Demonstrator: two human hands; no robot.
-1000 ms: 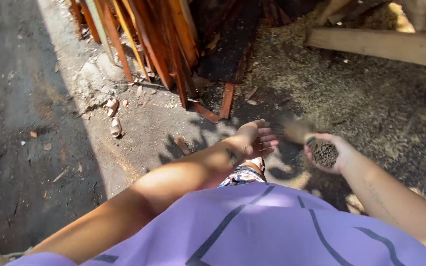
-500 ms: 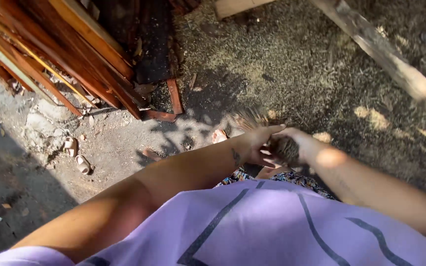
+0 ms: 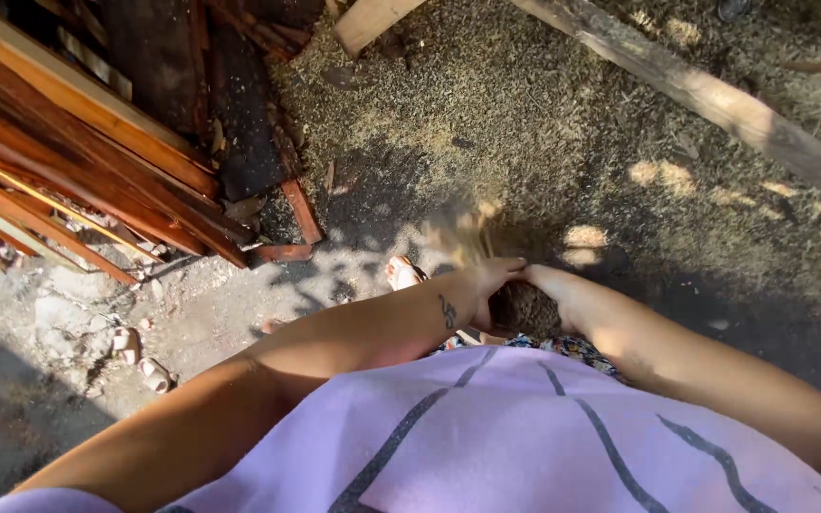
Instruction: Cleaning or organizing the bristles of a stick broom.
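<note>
Sawdust clump [image 3: 525, 309] sits cupped between your two hands, in front of your purple shirt [image 3: 525, 437]. Your left hand [image 3: 488, 285] curls over it from the left, fingers pressed together against the clump; your right hand [image 3: 563, 293] cups it from the right, fingers mostly hidden, probably closed around it. A blur of loose shavings [image 3: 463, 233] hangs just above. Sandalled foot [image 3: 401, 274] shows below on the sawdust-strewn ground [image 3: 544, 123]. Reddish planks [image 3: 97, 171] are stacked to the left, and a pale beam [image 3: 715, 100] crosses the upper right.

Left hand [image 3: 488, 283] and right hand [image 3: 553, 285] cup dark grainy stuff [image 3: 525, 309], seemingly sawdust, above littered ground [image 3: 525, 123].
</note>
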